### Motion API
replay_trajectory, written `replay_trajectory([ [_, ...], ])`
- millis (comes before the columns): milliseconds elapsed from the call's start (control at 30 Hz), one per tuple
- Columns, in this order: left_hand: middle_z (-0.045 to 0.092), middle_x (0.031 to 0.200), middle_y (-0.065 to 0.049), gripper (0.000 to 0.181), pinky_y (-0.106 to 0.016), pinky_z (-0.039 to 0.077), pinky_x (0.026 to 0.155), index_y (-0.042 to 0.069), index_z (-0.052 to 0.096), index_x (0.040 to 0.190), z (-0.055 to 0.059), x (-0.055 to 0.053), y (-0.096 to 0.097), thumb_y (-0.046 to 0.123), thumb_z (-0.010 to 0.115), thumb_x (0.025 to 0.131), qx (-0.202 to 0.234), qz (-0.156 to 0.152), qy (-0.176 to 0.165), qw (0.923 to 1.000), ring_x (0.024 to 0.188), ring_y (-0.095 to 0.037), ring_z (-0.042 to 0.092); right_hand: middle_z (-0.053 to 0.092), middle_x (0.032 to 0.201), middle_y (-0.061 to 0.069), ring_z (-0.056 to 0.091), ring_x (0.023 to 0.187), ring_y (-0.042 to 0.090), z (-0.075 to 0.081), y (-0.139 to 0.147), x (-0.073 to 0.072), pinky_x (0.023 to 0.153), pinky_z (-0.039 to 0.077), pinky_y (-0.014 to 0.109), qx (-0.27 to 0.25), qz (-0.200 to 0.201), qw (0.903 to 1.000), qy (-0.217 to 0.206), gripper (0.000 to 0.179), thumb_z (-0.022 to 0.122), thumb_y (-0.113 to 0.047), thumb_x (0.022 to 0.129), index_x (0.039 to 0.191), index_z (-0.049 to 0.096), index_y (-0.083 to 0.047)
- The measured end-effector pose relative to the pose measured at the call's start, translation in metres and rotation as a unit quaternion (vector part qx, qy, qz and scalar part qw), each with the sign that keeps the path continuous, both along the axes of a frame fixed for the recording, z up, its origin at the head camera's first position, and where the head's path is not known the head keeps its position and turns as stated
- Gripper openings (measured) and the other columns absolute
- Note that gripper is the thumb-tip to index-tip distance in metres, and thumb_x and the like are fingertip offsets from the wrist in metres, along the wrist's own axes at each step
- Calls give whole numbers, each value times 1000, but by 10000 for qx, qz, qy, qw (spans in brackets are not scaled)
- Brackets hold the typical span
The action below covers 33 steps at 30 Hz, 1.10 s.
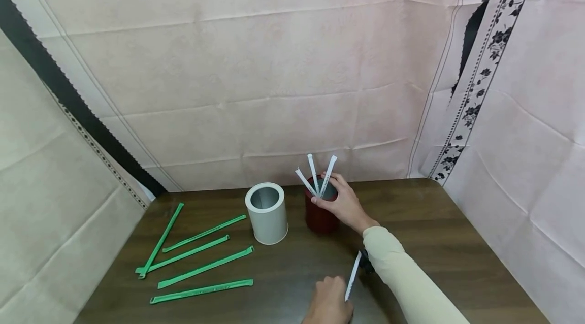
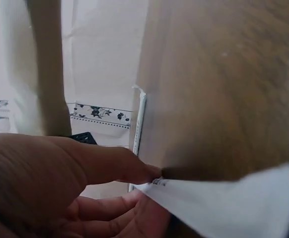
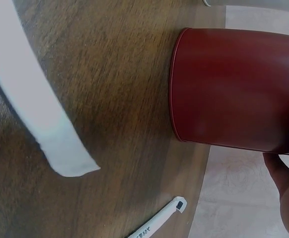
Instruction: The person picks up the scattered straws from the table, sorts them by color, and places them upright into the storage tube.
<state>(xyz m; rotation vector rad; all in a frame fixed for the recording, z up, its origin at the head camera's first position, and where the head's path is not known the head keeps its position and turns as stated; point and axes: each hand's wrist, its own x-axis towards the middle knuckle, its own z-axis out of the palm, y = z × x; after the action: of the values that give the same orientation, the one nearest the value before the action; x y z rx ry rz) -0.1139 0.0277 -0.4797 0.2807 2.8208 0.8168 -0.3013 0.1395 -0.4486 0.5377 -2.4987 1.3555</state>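
My right hand (image 1: 343, 204) grips the dark red cup (image 1: 322, 217) near its rim, thumb on the near side and fingers toward the back. Several white straws (image 1: 312, 174) lean in the cup with their tops above the rim. The wrist view shows the cup's smooth red side (image 3: 234, 89), with the fingertips partly hidden behind it. Low in the head view, my left hand (image 1: 328, 301) pinches a white straw (image 1: 353, 276) that slants up to the right. Up close, the left thumb and fingers (image 2: 100, 158) hold white straws (image 2: 234, 201); whether more than two cannot be told.
A pale grey cup (image 1: 269, 220) stands upright left of the red one, with its mouth facing up. Several green straws (image 1: 205, 265) lie spread on the left of the brown wooden table (image 1: 429, 243). Pale cloth (image 1: 274, 60) hangs behind and along both sides.
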Motion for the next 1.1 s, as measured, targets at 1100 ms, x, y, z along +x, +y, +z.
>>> replay_trajectory([
  [1100,73,93,-5,16,-30,59,70,4,68,104,172,-99,-75,11,72,90,3076,523,3409,8868,81,-15,71,41,148,3,46,128,22,-3,1,3,105,43,50,-170,246,9995,35,76,79,-48,82,145,51,-15],
])
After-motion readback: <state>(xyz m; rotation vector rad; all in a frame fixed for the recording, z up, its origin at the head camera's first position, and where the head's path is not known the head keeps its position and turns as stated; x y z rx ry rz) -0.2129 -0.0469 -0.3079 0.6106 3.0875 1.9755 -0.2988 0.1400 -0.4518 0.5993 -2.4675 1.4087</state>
